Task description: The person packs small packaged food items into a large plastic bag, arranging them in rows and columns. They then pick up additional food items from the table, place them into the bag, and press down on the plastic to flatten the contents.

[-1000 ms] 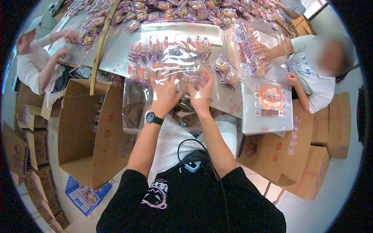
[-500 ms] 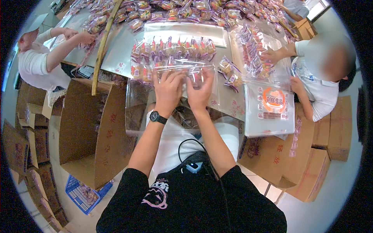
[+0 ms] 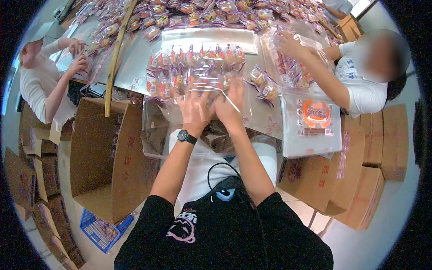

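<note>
A large clear plastic bag [image 3: 155,130] lies at the table edge in front of me, holding wrapped snack packets [image 3: 193,56] in rows. My left hand [image 3: 195,110] is under the bag's clear film, its fingers spread toward the near row. Beside it, my right hand [image 3: 228,108] also reaches under the film, fingers stretched forward by the packets at the row's right end. Glare on the plastic partly hides the fingertips. To the right of the bag lie a few loose snack packets [image 3: 264,85].
A stack of printed clear bags [image 3: 310,135] lies at right. Open cartons [image 3: 92,153] stand below the table on both sides. A wooden stick [image 3: 118,58] crosses the left side. Many packets [image 3: 193,15] cover the back. Co-workers [image 3: 47,76] handle packets at left and right [image 3: 360,85].
Both my hands have gone from gathering the film to reaching under it, fingers extended. The right co-worker's arm has moved across the bag of packets there. The left co-worker's hands have drawn back.
</note>
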